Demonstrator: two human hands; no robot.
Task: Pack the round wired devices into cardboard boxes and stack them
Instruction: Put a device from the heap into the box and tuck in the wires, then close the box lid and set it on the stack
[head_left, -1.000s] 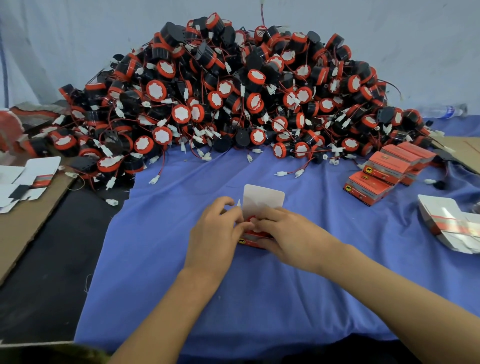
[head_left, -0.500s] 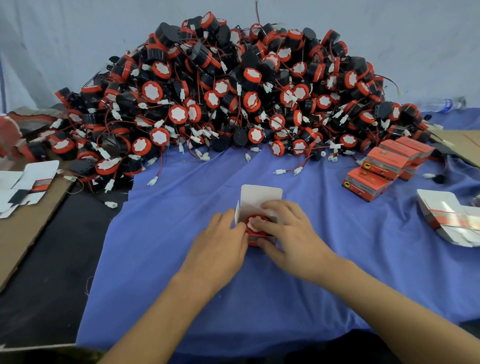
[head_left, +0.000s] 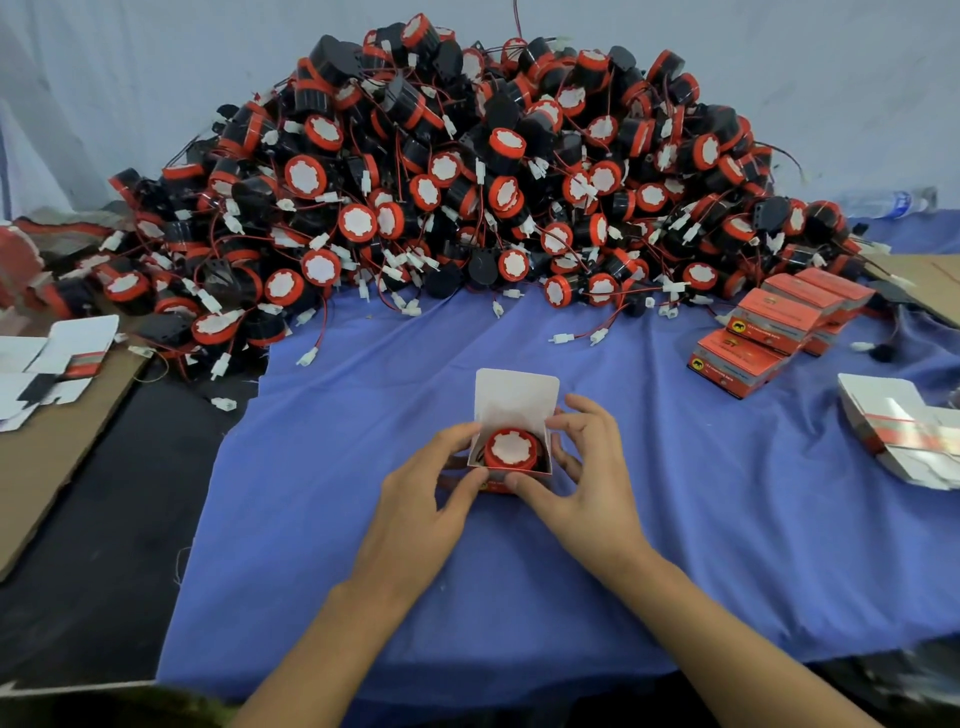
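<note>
Partly hidden box (head_left: 514, 400), device (head_left: 511, 449) inside

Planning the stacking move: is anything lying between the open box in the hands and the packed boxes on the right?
Nothing visible: only bare blue cloth lies between the open box and the packed boxes. Its lid stands open.

One head-worn camera looks down and forward, close over the bench (head_left: 727, 545), facing the device heap (head_left: 467, 182) at its far side.

Device (head_left: 510, 449) in box (head_left: 514, 402), before the pile (head_left: 467, 182).
</note>
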